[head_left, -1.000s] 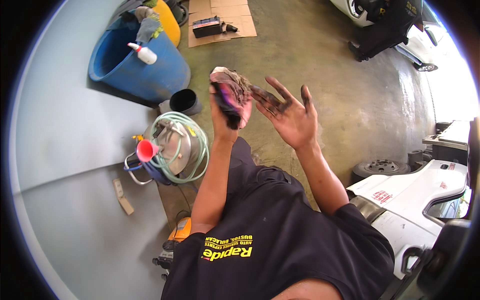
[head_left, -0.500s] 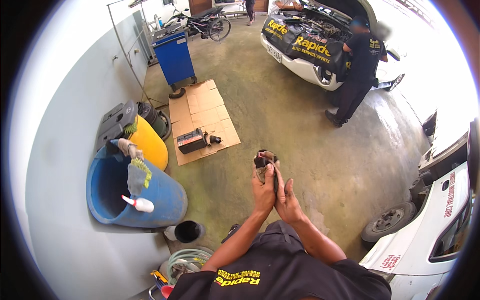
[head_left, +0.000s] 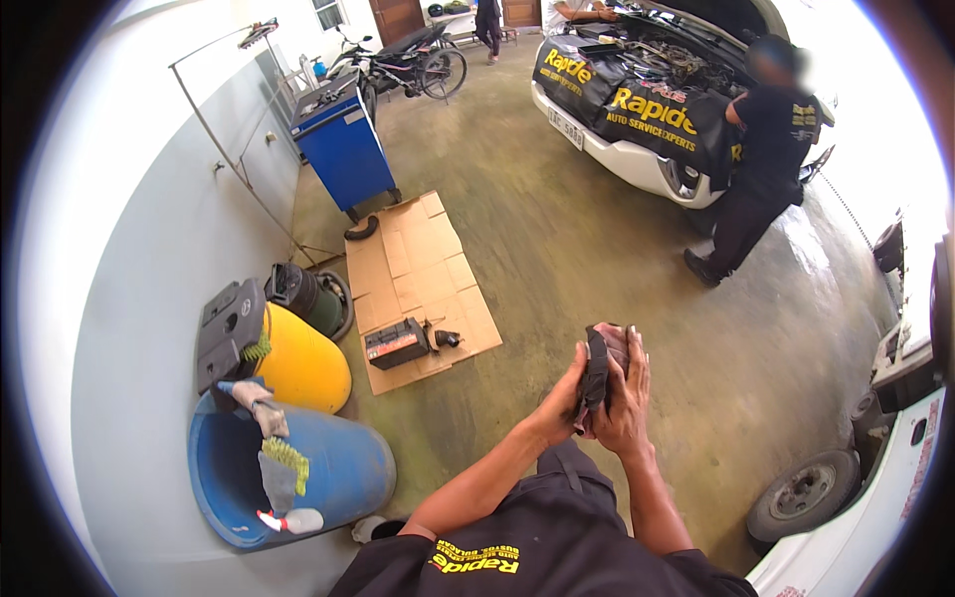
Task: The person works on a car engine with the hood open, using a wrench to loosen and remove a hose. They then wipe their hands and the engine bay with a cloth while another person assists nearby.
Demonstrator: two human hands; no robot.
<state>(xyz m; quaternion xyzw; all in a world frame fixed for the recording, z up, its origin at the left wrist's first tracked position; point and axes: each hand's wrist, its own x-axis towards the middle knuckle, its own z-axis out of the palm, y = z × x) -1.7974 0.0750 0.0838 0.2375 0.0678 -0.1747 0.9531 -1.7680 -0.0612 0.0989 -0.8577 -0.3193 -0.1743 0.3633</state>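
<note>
In the lower middle of the head view, both hands are raised before my torso around a crumpled black and pinkish rag (head_left: 597, 360). My left hand (head_left: 557, 403) grips it from the left, thumb along its side. My right hand (head_left: 625, 403) presses against it from the right, fingers upright and together along the cloth; part of each hand is hidden by the rag. Beyond them a sheet of cardboard (head_left: 418, 249) lies on the floor with a black battery (head_left: 396, 346) and a small dark elbow part (head_left: 448, 338) on it.
Blue barrel (head_left: 348, 478) with gloves and bottle, yellow barrel (head_left: 308, 358), blue tool cart (head_left: 343, 159) at left. A co-worker (head_left: 771, 169) stands at a white car's open engine bay (head_left: 662, 60); others stand farther back. A spare wheel (head_left: 801, 493) and white vehicle are lower right; motorcycle (head_left: 398, 60) behind.
My right hand, apart with spread fingers a second ago, is now closed against the rag in my left hand. The view has swung up toward the car, and both hands have shifted rightward.
</note>
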